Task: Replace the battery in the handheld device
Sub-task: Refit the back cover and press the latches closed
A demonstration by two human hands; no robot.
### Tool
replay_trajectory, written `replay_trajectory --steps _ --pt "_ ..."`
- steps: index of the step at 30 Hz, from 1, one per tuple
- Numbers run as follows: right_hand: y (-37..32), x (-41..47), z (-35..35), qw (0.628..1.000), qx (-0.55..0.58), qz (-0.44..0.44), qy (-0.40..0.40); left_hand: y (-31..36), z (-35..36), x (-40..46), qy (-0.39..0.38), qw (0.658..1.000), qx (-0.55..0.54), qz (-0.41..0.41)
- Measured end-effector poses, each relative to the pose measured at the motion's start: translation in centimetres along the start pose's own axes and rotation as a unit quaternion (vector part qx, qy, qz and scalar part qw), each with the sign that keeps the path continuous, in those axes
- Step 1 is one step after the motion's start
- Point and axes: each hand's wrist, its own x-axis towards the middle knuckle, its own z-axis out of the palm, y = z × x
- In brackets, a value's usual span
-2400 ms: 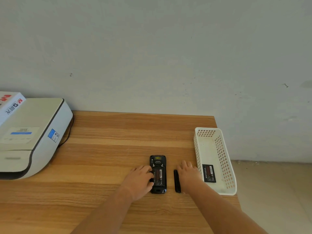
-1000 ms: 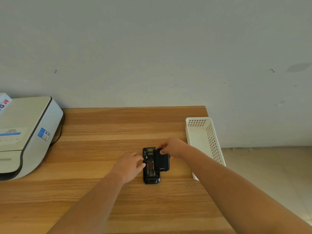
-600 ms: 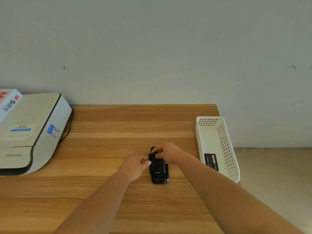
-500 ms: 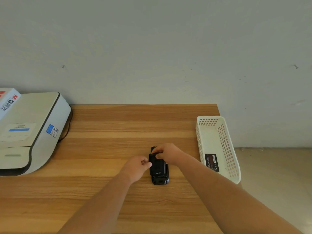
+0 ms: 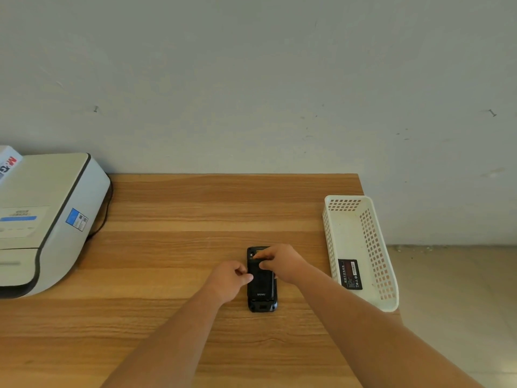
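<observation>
I see the device [image 5: 261, 287] lying face down on the table [image 5: 173, 247], long axis running away from me, with its black back cover [image 5: 261, 278] laid over it and a small brand mark readable near the lower end. My left hand [image 5: 229, 278] rests at the device's left edge, fingers curled in and the thumb tip pressed against the side of the cover. My right hand [image 5: 279, 263] reaches in from the right over the upper end, fingertips bent down onto the cover near the top; it presses rather than wraps around anything. Whether the cover is fully seated I cannot tell, since the hands hide its upper edge. To the right, at the table's edge, stands a white basket [image 5: 333, 239] with perforated walls, and in its near half lies a battery [image 5: 350, 274], label up, well apart from the device. At the far left sits a white printer [image 5: 44, 219] with a blue sticker on its side, a cable [image 5: 103, 219] trailing behind it, and a box [image 5: 8, 163] just beyond its corner. Behind the table is a plain wall [image 5: 251, 79].
</observation>
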Motion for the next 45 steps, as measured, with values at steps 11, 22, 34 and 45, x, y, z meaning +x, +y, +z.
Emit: replay_trajectory --steps 11,22,34,45 --pt "2.7 -1.0 0.6 0.999 -0.025 0.011 0.02 -0.2 0.5 0.1 -0.01 1.0 -0.002 -0.002" --pt "2.8 -1.2 1.2 0.997 -0.069 -0.018 0.033 -0.7 1.1 0.1 0.002 1.0 0.027 -0.001" --pt "3.3 -1.7 1.8 0.99 -0.11 -0.037 0.078 -0.5 2.0 0.3 0.028 0.998 0.061 -0.011" --pt "3.8 -1.3 2.0 0.995 -0.035 0.0 0.096 -0.6 1.5 0.7 0.012 0.994 0.111 -0.003"
